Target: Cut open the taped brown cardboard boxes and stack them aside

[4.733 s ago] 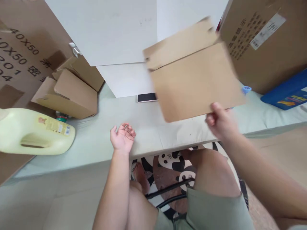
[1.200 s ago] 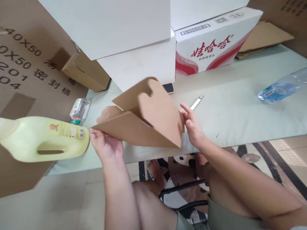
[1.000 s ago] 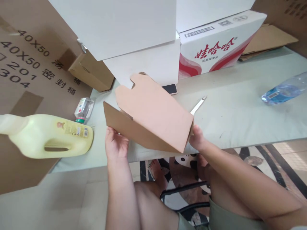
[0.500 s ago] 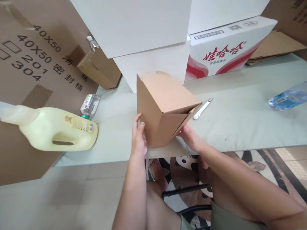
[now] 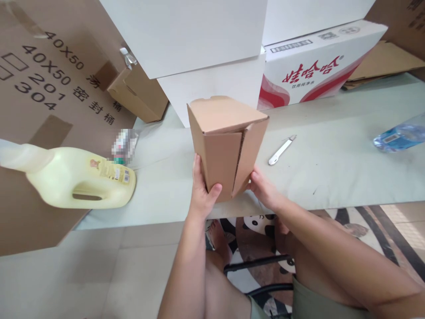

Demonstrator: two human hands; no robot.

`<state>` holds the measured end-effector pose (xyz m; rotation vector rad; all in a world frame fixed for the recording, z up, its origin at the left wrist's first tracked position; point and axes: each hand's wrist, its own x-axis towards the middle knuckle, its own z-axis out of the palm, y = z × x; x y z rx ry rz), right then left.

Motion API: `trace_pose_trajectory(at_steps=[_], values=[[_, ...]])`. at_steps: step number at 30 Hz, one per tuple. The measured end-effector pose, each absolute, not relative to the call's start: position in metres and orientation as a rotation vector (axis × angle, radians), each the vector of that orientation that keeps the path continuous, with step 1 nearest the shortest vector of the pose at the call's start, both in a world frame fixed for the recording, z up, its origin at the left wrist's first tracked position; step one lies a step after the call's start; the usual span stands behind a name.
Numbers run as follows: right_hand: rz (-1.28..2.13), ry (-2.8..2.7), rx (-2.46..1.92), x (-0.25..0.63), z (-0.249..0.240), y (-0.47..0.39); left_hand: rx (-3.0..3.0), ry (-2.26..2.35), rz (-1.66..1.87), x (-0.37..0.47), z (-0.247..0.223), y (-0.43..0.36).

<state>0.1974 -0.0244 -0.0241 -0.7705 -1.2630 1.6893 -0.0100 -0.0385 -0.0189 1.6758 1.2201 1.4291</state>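
A brown cardboard box (image 5: 222, 153) stands near the front edge of the table, held between both of my hands. On its left side, my left hand (image 5: 203, 192) presses with the thumb on the near face and the fingers along the side wall. My right hand (image 5: 262, 186) grips the lower right edge, its fingertips partly hidden behind the box. The near face has a flap on the right with a narrow gap along its edge. To the right of the box lies a white utility knife (image 5: 281, 151).
White boxes (image 5: 212, 84) are stacked behind, beside a red-and-white water carton (image 5: 308, 71). At left are a pale yellow jug (image 5: 63, 177), a blurred small bottle (image 5: 124, 145) and a smaller brown box (image 5: 142, 95). A water bottle (image 5: 398, 135) lies at right on the cloth-covered table (image 5: 338, 164).
The box has turned so its flapped face points more toward me. My left hand has shifted right, its thumb now on the near face. The right hand stays near the lower right edge.
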Motion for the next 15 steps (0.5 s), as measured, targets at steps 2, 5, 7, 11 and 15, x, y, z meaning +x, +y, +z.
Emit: trace_pose_trajectory(at_steps=[2,5,7,11,15], values=[[1.676,-1.295,-0.760,0.199,-0.022,-0.024,1.608,1.150,1.471,-0.008,-0.015,-0.037],[1.583,-1.359,-0.753,0.201,-0.021,-0.024,1.507,1.101,1.527,-0.004,-0.009,-0.037],[1.487,-1.422,-0.757,0.203,-0.021,-0.023,1.424,1.086,1.568,-0.002,-0.006,-0.037],[1.376,-1.486,-0.760,0.206,-0.022,-0.023,1.349,1.052,1.630,0.000,-0.004,-0.038],[1.336,-1.483,-0.770,0.206,-0.023,-0.023,1.465,1.010,1.594,-0.003,-0.003,-0.038]])
